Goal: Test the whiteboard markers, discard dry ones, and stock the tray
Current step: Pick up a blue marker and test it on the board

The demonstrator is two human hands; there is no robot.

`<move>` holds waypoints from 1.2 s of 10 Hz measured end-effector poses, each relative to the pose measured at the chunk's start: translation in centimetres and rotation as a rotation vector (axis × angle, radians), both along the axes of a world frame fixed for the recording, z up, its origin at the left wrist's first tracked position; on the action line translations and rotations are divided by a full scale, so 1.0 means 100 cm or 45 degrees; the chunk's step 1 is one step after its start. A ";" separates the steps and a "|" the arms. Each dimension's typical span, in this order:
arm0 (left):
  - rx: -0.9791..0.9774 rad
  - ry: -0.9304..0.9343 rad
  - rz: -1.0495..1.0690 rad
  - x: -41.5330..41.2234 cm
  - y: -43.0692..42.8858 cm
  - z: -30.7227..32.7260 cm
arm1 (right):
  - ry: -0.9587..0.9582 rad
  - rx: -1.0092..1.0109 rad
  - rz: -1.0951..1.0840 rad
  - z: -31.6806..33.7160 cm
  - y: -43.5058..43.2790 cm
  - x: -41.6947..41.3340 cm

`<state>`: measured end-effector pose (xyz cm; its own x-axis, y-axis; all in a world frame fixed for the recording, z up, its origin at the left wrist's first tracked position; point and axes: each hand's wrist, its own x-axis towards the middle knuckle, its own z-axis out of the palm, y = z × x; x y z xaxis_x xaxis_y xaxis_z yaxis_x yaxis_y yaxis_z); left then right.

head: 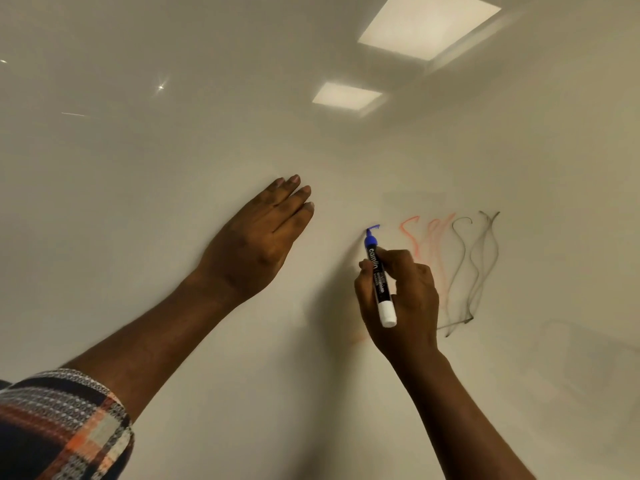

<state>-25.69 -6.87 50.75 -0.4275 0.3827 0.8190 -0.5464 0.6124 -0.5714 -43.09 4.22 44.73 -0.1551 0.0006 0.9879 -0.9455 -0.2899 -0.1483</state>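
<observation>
My right hand [401,299] grips a blue whiteboard marker [379,278], uncapped, with a black barrel and a white end. Its tip touches the whiteboard [173,150] at a short fresh blue stroke [373,228]. To the right of that stroke are faint wavy red lines [429,247] and thin wavy black lines [478,268]. My left hand [256,237] lies flat against the board, fingers together and extended, holding nothing. No tray or other marker is in view.
The glossy board fills the view and reflects two square ceiling lights [426,26]. A plaid sleeve [62,427] covers my left upper forearm at the bottom left. A faint smudge [360,336] sits below my right hand.
</observation>
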 end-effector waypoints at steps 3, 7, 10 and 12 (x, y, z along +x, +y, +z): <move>0.008 0.001 0.003 0.000 0.000 0.000 | 0.168 -0.008 -0.044 -0.077 0.010 -0.015; -0.014 0.024 -0.005 0.000 -0.001 0.000 | 0.182 0.052 0.033 -0.099 0.015 -0.022; -0.020 0.028 -0.005 0.000 -0.001 -0.001 | -0.042 -0.030 0.007 0.004 0.011 -0.024; -0.015 0.029 -0.014 0.000 0.000 -0.001 | -0.053 -0.073 0.046 0.013 0.010 -0.026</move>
